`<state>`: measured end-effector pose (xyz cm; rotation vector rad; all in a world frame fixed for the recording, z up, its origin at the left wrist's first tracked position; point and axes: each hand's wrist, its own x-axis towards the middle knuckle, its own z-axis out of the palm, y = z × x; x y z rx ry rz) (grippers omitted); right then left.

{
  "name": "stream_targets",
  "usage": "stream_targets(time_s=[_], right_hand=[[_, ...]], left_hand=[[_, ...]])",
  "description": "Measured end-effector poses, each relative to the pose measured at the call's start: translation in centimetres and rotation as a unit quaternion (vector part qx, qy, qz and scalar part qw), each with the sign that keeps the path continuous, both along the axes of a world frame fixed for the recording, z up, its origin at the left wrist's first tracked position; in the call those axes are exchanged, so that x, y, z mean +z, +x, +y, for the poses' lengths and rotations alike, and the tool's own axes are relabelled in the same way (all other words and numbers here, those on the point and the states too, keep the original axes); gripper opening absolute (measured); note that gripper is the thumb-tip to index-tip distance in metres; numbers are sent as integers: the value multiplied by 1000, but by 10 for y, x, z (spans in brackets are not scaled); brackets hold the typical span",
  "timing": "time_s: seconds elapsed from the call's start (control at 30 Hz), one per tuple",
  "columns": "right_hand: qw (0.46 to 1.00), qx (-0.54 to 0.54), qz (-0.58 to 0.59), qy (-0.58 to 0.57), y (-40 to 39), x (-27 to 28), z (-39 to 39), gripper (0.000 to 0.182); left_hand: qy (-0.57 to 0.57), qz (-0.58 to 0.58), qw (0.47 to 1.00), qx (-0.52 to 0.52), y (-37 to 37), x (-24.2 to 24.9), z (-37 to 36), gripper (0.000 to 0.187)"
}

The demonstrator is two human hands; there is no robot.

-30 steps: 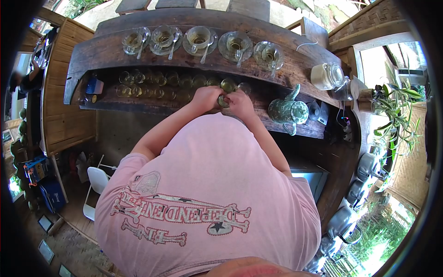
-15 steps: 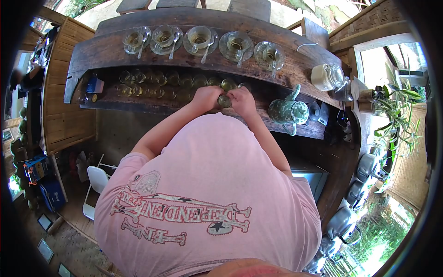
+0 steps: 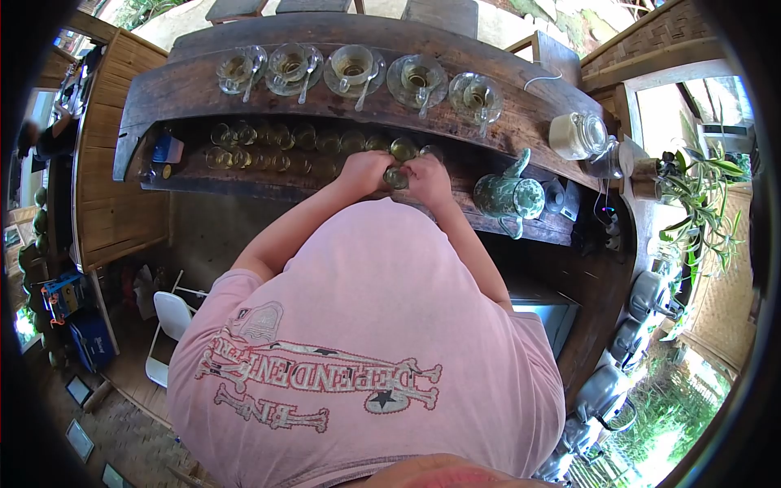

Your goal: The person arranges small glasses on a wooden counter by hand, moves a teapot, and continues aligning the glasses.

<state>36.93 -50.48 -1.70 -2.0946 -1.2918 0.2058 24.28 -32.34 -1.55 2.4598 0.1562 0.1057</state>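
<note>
On the lower shelf of the wooden counter, my left hand (image 3: 365,172) is closed round the left side of a small glass (image 3: 396,178). Fingers of my right hand (image 3: 428,174) close on the same glass from the right. Just beyond it stands another glass (image 3: 403,149), close to the fingers of both hands. Rows of small glasses (image 3: 303,137) extend to the left along the shelf. Behind my right hand, one more glass (image 3: 432,152) shows in part. The tips of several fingers are hidden or too small to make out.
Cups on saucers with spoons (image 3: 353,71) line the counter top (image 3: 309,28). A green speckled pitcher (image 3: 508,195) stands right of my hands, a lidded jar (image 3: 577,135) beyond it. At the shelf's left end sits a blue box (image 3: 167,150). A person (image 3: 54,134) is at the far left.
Both hands stay at the same glass with barely any movement. At the far left, the other person's arm has shifted slightly.
</note>
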Motion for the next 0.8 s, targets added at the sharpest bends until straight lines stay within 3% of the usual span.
stream_targets(time_s=[0.07,0.27,0.37,0.57,0.67,0.8], right_hand=[[999,-30,4,18,-1,4,0,6],[1000,25,-5,0,-3,0,0,6],[999,-23,-7,27,-2,7,2,7],[999,27,-7,-36,-4,0,-1,9],[999,-32,6,-13,-3,6,0,8],[1000,7,5,4,-6,-3,-1,7]], left_hand=[[-1,-5,1000,0,0,2,-1,44],[-11,-7,1000,-5,-1,4,0,44],[-4,2,1000,-4,-1,1,0,45],[-7,5,1000,-2,0,-1,0,48],[1,9,1000,-5,0,-1,0,47],[3,18,1000,-12,0,4,0,46]])
